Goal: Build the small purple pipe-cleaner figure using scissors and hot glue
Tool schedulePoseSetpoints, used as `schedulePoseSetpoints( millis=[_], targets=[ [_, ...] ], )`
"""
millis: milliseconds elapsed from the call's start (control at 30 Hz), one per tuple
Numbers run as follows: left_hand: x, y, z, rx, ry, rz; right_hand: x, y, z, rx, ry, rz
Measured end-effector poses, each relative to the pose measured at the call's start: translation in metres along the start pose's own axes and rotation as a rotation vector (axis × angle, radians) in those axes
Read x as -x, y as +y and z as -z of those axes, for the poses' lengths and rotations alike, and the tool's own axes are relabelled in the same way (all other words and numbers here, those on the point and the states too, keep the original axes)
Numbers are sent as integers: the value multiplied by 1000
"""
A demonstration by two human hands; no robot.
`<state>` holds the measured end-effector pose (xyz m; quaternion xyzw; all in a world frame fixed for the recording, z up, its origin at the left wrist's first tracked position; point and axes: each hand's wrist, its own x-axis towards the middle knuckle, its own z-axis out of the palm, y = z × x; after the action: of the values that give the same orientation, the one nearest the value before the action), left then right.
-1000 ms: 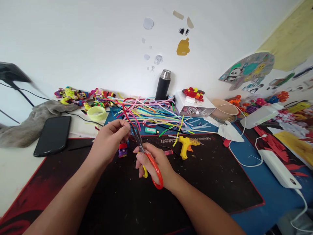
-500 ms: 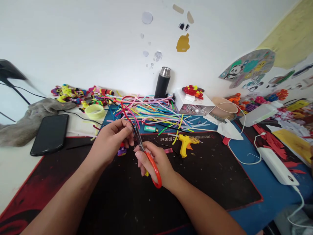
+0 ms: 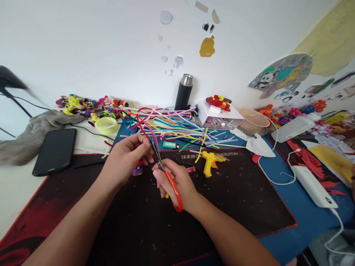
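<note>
My left hand (image 3: 129, 155) is closed in a pinch, with a red pipe cleaner (image 3: 139, 125) running up from its fingertips in a curve over the pile behind. My right hand (image 3: 176, 181) grips red-handled scissors (image 3: 175, 192), their blades pointing up and away to the left hand's fingertips. The blades look slightly parted, and the exact spot between them is too small to make out. Below the left fingers a small purple and red piece (image 3: 138, 170) lies on the black mat (image 3: 133, 229), partly hidden by the hand.
Colourful pipe cleaners (image 3: 177, 123) lie heaped behind my hands. A yellow glue gun (image 3: 209, 162) rests to the right, a black phone (image 3: 55, 151) and a yellow-green roll (image 3: 106, 126) to the left. Farther back are a black thermos (image 3: 183, 92) and white box (image 3: 219, 117); a power bank (image 3: 314, 186) lies far right.
The view has shifted very slightly. My left hand's lower fingers have moved a little toward the scissors; both hands otherwise keep their places and grips.
</note>
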<state>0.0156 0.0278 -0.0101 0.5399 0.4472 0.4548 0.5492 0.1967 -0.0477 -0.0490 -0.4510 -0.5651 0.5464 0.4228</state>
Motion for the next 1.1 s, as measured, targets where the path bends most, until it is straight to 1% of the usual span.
schedulePoseSetpoints(
  millis=[367, 667, 867, 1100],
  targets=[
    [1, 3, -2, -84, 21, -10, 1, 1, 0, 15, 14, -7],
    [0, 3, -3, -74, 12, -1, 0, 2, -1, 12, 23, -17],
    [1, 6, -5, -79, 30, 6, 1, 1, -1, 6, 28, -28],
    [1, 4, -5, -71, 42, 10, 0, 0, -1, 24, 33, -22]
  ],
)
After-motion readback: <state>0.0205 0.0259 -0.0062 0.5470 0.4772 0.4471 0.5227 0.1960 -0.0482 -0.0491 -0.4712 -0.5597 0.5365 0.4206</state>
